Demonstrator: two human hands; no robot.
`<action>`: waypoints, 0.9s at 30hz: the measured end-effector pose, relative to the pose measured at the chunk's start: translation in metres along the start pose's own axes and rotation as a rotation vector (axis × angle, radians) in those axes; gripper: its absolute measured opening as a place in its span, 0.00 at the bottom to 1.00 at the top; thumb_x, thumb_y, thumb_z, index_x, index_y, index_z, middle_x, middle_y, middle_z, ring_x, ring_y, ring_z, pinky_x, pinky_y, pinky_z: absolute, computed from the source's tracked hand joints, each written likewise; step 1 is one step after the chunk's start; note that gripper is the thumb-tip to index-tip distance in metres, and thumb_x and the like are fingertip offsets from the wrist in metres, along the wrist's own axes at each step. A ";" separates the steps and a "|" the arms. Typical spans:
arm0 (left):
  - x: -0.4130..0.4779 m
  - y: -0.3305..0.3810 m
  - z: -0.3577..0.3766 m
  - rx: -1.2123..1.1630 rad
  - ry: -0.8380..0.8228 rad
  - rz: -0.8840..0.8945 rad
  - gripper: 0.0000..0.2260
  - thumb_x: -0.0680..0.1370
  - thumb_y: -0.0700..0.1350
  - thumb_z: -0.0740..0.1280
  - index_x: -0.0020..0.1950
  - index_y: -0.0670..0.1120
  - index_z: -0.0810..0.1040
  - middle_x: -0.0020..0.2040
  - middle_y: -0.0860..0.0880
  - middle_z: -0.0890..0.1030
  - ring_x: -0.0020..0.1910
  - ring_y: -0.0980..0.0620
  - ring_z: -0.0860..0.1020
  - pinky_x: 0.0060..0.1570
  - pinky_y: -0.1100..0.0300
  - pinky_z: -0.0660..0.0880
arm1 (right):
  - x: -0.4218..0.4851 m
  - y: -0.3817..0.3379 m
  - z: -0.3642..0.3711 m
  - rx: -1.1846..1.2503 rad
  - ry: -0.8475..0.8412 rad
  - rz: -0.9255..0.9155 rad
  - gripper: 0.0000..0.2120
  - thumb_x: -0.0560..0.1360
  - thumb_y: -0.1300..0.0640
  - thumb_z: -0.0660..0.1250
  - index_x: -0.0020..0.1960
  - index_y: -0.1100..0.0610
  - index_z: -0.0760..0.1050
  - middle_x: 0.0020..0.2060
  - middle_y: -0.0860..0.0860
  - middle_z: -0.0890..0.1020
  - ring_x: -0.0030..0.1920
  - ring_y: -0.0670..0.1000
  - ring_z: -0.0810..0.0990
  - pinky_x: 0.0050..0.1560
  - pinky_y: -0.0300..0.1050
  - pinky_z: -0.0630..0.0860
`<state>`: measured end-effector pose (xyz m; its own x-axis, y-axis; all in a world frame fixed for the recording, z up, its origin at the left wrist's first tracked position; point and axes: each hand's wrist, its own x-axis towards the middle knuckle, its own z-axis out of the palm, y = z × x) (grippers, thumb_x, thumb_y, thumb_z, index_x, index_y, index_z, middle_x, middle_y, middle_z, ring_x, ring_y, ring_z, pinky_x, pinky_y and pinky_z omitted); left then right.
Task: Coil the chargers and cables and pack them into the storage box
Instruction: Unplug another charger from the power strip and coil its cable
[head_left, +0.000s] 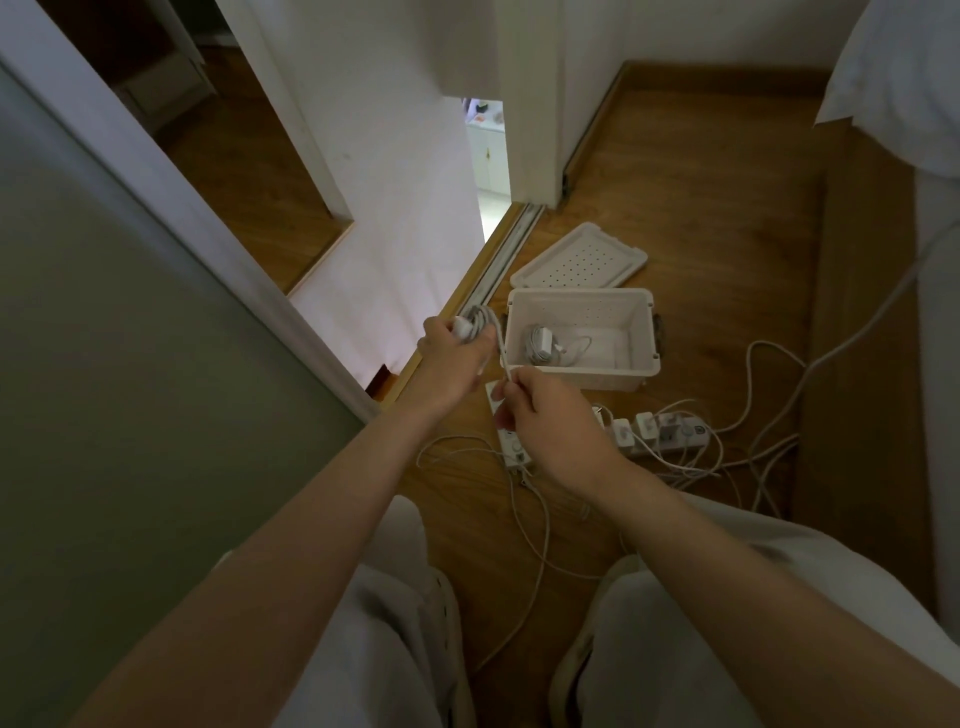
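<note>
My left hand (451, 358) grips a white charger with its cable partly coiled around it (475, 319), held above the wooden floor just left of the storage box. My right hand (545, 415) pinches the free length of that same cable (503, 358), which runs up to the coil. The white storage box (644, 332) stands open on the floor, with one coiled charger (540, 345) lying inside it. Two white power strips (675, 434) with several plugged-in chargers and loose white cables (524, 519) lie on the floor under and right of my hands.
The box's perforated white lid (579, 257) lies on the floor behind the box. A sliding door track (504, 254) and a doorway are to the left, a bed with white bedding (930, 208) to the right. My knees fill the bottom of the view.
</note>
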<state>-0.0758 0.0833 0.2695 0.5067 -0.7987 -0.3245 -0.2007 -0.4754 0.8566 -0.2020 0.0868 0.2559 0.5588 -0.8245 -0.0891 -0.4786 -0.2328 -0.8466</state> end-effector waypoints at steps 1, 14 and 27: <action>-0.001 0.003 0.000 -0.093 -0.014 -0.066 0.17 0.79 0.52 0.62 0.62 0.44 0.64 0.55 0.42 0.73 0.44 0.48 0.76 0.36 0.58 0.76 | -0.001 0.001 0.000 -0.015 -0.009 -0.008 0.11 0.82 0.56 0.52 0.45 0.53 0.71 0.34 0.44 0.77 0.36 0.45 0.76 0.41 0.42 0.72; -0.009 0.025 -0.011 -0.958 -0.111 -0.187 0.07 0.80 0.46 0.61 0.50 0.42 0.71 0.48 0.43 0.73 0.43 0.50 0.74 0.44 0.59 0.77 | 0.000 0.025 -0.001 -0.221 -0.292 -0.055 0.12 0.81 0.53 0.54 0.47 0.56 0.73 0.42 0.51 0.80 0.40 0.49 0.78 0.43 0.43 0.73; -0.011 0.020 -0.017 -0.820 -0.196 -0.093 0.09 0.82 0.49 0.56 0.52 0.44 0.71 0.41 0.45 0.74 0.36 0.53 0.73 0.34 0.64 0.75 | -0.008 0.004 0.006 -0.070 -0.064 -0.165 0.20 0.77 0.54 0.63 0.67 0.55 0.63 0.63 0.49 0.74 0.63 0.47 0.72 0.66 0.44 0.67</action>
<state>-0.0715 0.0888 0.2971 0.3217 -0.8549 -0.4070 0.5444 -0.1847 0.8182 -0.2046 0.0955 0.2501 0.6747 -0.7379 0.0128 -0.4213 -0.3993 -0.8143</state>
